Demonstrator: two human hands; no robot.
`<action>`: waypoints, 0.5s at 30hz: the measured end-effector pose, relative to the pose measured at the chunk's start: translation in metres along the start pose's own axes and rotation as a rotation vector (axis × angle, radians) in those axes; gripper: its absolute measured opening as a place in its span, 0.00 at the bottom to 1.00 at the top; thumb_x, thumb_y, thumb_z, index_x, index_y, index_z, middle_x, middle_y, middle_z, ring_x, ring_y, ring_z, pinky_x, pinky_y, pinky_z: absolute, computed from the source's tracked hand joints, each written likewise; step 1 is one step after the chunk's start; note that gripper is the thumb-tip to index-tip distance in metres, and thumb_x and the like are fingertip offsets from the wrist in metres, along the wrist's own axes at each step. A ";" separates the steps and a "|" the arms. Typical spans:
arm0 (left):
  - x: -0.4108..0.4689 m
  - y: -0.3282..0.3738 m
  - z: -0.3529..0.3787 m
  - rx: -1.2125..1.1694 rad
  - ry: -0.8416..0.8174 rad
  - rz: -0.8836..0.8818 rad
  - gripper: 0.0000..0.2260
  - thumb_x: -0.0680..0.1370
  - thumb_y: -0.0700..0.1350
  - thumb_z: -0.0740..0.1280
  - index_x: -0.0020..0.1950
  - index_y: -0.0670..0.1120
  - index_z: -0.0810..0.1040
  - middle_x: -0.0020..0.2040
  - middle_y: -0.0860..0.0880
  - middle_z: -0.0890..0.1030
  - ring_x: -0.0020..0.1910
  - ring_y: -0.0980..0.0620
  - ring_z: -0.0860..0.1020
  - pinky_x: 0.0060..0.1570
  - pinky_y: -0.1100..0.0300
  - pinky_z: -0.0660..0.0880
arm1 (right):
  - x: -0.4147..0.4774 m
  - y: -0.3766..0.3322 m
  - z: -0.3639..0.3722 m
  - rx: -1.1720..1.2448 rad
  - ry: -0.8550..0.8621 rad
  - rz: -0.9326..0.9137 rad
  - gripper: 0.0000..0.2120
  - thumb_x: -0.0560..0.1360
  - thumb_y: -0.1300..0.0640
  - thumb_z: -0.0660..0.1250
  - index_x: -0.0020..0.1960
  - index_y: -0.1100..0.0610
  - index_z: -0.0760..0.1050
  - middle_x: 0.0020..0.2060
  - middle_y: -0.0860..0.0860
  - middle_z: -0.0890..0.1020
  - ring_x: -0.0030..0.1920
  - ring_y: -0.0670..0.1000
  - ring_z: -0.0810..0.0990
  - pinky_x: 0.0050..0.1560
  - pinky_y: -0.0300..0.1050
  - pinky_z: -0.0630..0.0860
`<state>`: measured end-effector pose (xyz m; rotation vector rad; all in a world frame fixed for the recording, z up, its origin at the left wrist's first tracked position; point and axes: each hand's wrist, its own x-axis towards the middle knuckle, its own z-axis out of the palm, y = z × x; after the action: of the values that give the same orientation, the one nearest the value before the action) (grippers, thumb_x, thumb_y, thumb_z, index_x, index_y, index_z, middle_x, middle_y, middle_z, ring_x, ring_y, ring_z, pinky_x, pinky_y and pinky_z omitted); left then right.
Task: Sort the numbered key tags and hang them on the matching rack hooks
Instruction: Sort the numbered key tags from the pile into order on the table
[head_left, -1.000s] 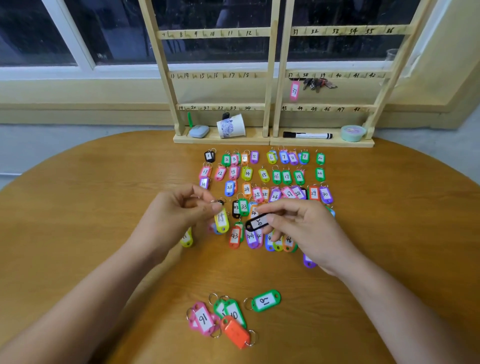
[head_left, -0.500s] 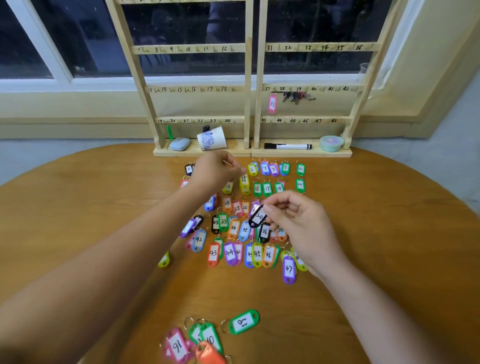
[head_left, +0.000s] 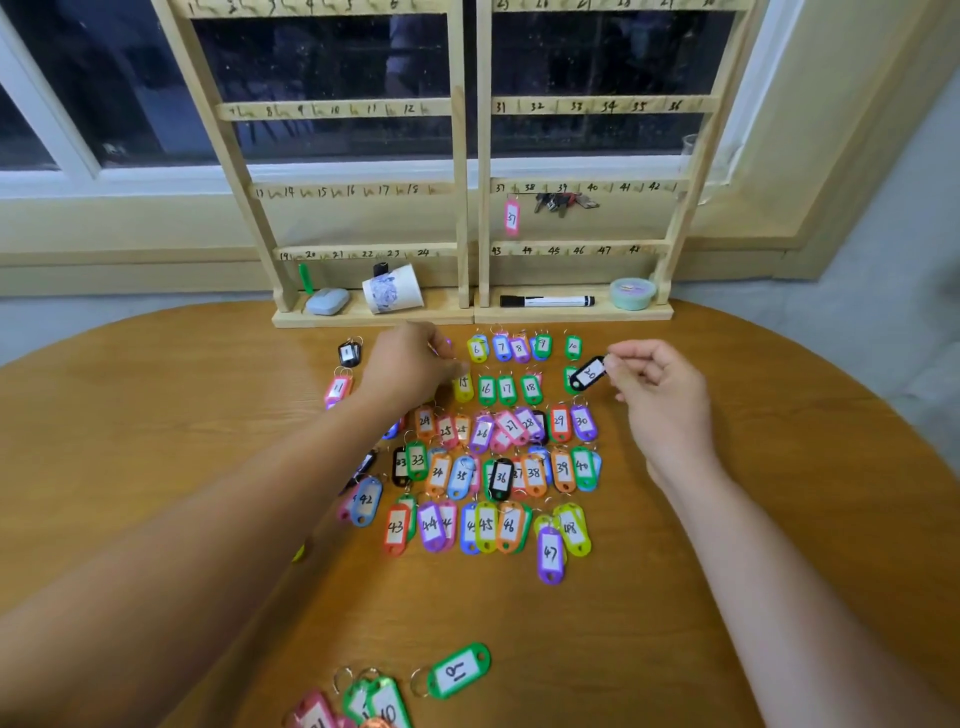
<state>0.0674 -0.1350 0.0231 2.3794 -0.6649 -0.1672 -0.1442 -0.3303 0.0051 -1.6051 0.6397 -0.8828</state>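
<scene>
1. Since half a second ago, right hand (head_left: 660, 395) has carried black tag 20 (head_left: 588, 373) from mid-spread to the tag spread's (head_left: 501, 478) 2 o'clock edge, pinching it between thumb and forefinger.
2. Left hand (head_left: 410, 366) reaches down at 11 o'clock, fingers curled beside yellow tag 15 (head_left: 463, 385); whether it grips anything is hidden.

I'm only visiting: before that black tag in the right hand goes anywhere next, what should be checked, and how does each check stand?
1. Grip: the right hand pinches the black tag at its ring end: ok.
2. Number readable: it reads 20: ok.
3. Hook labelled 20 on the rack free: nothing hangs there: ok.
4. The green tag behind it is also a 20: number hidden: cannot tell.
5. The left hand free to help: its fingers are hidden: cannot tell.
</scene>
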 end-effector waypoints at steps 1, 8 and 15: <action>0.000 0.000 -0.001 0.015 0.010 0.000 0.14 0.74 0.56 0.81 0.47 0.50 0.80 0.44 0.52 0.84 0.41 0.53 0.82 0.35 0.57 0.74 | 0.007 0.003 0.001 -0.037 -0.005 0.004 0.04 0.81 0.60 0.74 0.54 0.53 0.84 0.46 0.48 0.87 0.45 0.41 0.84 0.46 0.39 0.79; -0.025 -0.005 -0.014 0.040 0.071 0.050 0.14 0.75 0.57 0.80 0.50 0.51 0.80 0.42 0.54 0.82 0.41 0.53 0.81 0.34 0.58 0.71 | 0.047 0.026 0.010 -0.228 -0.107 0.034 0.04 0.81 0.59 0.73 0.55 0.53 0.84 0.48 0.48 0.87 0.51 0.47 0.85 0.48 0.39 0.77; -0.082 -0.015 -0.029 -0.040 0.033 0.112 0.11 0.77 0.60 0.77 0.48 0.55 0.81 0.42 0.55 0.83 0.41 0.58 0.82 0.39 0.59 0.77 | 0.062 0.032 0.019 -0.294 -0.174 0.031 0.05 0.82 0.57 0.71 0.57 0.52 0.83 0.49 0.47 0.86 0.52 0.47 0.85 0.55 0.46 0.81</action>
<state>0.0114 -0.0679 0.0326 2.2951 -0.7697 -0.0920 -0.0917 -0.3752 -0.0151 -1.9061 0.6917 -0.6377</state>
